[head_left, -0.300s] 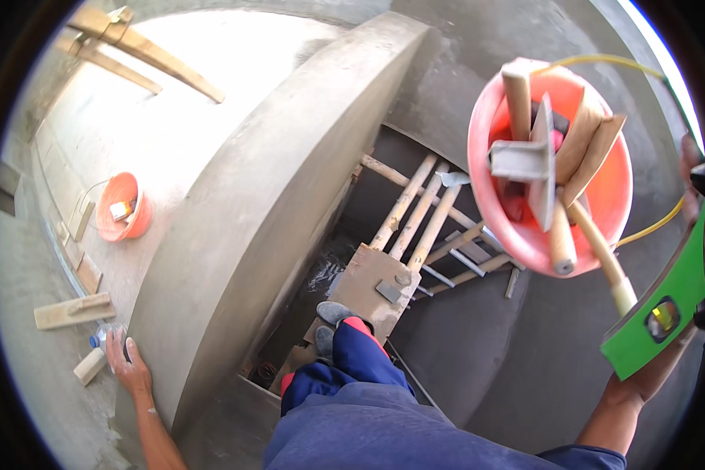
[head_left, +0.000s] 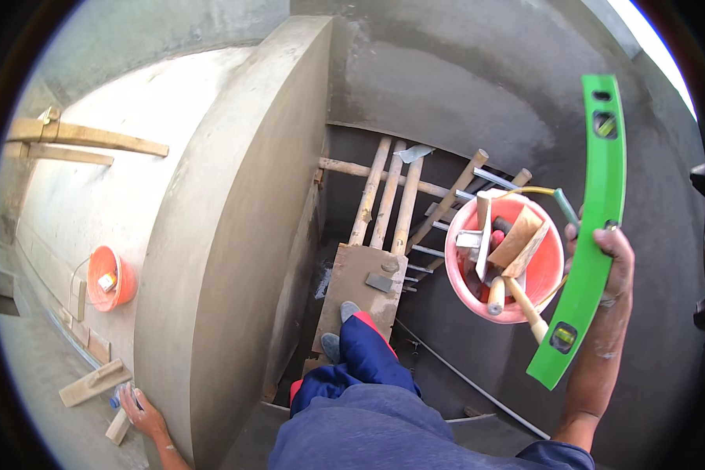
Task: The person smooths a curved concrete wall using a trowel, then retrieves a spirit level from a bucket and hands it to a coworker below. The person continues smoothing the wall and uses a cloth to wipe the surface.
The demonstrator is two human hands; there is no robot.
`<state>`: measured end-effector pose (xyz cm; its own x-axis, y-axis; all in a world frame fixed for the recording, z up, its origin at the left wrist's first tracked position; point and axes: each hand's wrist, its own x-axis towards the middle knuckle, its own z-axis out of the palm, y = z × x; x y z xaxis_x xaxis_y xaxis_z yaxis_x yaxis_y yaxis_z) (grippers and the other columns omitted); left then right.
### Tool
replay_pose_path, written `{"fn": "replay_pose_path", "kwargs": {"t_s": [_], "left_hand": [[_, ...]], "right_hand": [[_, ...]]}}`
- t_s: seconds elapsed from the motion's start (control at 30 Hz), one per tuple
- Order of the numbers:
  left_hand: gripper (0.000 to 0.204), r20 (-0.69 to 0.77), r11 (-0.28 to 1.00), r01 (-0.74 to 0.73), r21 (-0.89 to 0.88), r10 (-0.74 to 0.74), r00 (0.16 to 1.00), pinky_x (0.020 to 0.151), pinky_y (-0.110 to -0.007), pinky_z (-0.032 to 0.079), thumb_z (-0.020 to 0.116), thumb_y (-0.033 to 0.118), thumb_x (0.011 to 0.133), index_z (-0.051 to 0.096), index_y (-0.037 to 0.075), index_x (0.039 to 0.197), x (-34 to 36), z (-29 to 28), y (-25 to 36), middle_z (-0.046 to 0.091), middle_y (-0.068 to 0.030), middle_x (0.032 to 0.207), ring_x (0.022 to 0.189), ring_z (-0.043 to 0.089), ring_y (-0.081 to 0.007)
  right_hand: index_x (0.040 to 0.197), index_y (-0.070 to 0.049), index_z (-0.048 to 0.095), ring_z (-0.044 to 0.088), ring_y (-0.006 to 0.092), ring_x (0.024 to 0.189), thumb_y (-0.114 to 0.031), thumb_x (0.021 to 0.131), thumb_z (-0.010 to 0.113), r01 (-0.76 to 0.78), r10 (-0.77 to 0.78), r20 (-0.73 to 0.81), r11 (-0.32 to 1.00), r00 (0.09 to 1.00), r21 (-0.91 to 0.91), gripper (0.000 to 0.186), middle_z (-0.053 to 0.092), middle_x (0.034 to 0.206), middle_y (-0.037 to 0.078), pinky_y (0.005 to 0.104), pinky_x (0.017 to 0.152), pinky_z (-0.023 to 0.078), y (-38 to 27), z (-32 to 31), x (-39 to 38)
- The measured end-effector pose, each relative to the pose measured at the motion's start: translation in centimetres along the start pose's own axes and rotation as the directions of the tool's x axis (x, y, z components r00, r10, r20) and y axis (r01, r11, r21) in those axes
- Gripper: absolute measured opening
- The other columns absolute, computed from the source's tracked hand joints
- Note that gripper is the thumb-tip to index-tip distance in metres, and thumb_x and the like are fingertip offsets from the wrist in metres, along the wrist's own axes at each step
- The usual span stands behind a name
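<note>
My right hand [head_left: 619, 262] is closed around a long green spirit level [head_left: 599, 204], held slanting at the right. The same hand grips the handle [head_left: 565, 207] of an orange bucket [head_left: 552, 301], which hangs just left of the level. Inside the bucket are a plastering trowel [head_left: 486, 243], a wooden float [head_left: 525, 239] and several wooden-handled tools; their lower parts are hidden. At the lower left, my left hand [head_left: 145, 415] lies with its fingers stretched out against the curved wall's edge, beside a clear bottle with a blue cap [head_left: 116, 401].
My feet stand on a board [head_left: 368, 270] laid over wooden poles [head_left: 384, 188]. A curved cement wall [head_left: 239, 180] rises on my left. Beyond it are another orange bucket [head_left: 110, 290], a wooden float [head_left: 94, 382] and timber beams [head_left: 94, 137]. A thin pipe [head_left: 478, 384] lies below right.
The orange bucket has swung down and left, looking smaller. The spirit level has come leftward, fully into view, with my right hand. My view has turned; the left hand stays at the wall.
</note>
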<state>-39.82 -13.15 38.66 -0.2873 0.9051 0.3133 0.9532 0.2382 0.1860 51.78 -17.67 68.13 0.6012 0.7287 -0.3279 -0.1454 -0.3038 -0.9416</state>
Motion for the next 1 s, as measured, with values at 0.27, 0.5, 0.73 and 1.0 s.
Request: {"fn": "replay_pose_path", "kwargs": {"t_s": [0.27, 0.5, 0.73, 1.0], "left_hand": [[0.047, -0.160, 0.974, -0.036, 0.226, 0.074, 0.984, 0.124, -0.052, 0.036, 0.052, 0.027, 0.114, 0.062, -0.005, 0.147, 3.5, 0.5, 2.5, 0.059, -0.0278, 0.152, 0.143, 0.051, -0.0439], [0.047, -0.308, 0.848, -0.444, -0.289, 0.357, 0.882, 0.123, -0.051, 0.040, 0.056, 0.019, 0.110, 0.057, -0.003, 0.151, 13.1, 2.7, 32.5, 0.052, -0.0226, 0.162, 0.148, 0.051, -0.0386], [0.047, -0.022, 0.328, -0.582, -0.744, 0.859, 0.512, 0.116, -0.053, 0.048, 0.066, 0.010, 0.095, 0.065, -0.002, 0.140, 3.4, 5.7, 62.7, 0.060, -0.0266, 0.151, 0.137, 0.060, -0.0450], [0.114, 0.552, 0.498, -0.246, -0.831, 0.694, -0.461, 0.119, -0.048, 0.045, 0.083, 0.059, 0.088, 0.031, 0.000, 0.170, -20.3, 6.2, 76.1, 0.062, -0.0343, 0.148, 0.143, 0.059, -0.0445]], "right_hand": [[0.118, -0.001, 0.071, 0.074, 0.0279, 0.077, -0.028, 0.096, 0.064, -0.264, 0.310, -0.343, 0.949, 0.887, 0.173, 0.036, 0.074, 0.093, 0.014, 0.0393, 0.069, 0.063, 22.0, -13.4, -0.4], [0.123, -0.001, 0.067, 0.072, 0.0296, 0.077, -0.024, 0.092, 0.060, -0.242, 0.457, -0.278, 0.789, 0.845, 0.565, 0.039, 0.072, 0.095, 0.017, 0.0398, 0.070, 0.062, 29.7, -12.6, 1.0], [0.126, -0.002, 0.068, 0.072, 0.0284, 0.077, -0.023, 0.094, 0.062, -0.034, 0.290, -0.420, 0.854, 0.860, 0.520, 0.039, 0.072, 0.092, 0.013, 0.0405, 0.070, 0.062, 35.4, -11.7, 3.2], [0.123, -0.001, 0.071, 0.071, 0.0234, 0.079, -0.027, 0.096, 0.069, 0.072, 0.261, -0.525, 0.844, 0.810, 0.532, 0.037, 0.073, 0.095, 0.011, 0.0377, 0.070, 0.060, 37.3, -4.4, 7.0]]}}
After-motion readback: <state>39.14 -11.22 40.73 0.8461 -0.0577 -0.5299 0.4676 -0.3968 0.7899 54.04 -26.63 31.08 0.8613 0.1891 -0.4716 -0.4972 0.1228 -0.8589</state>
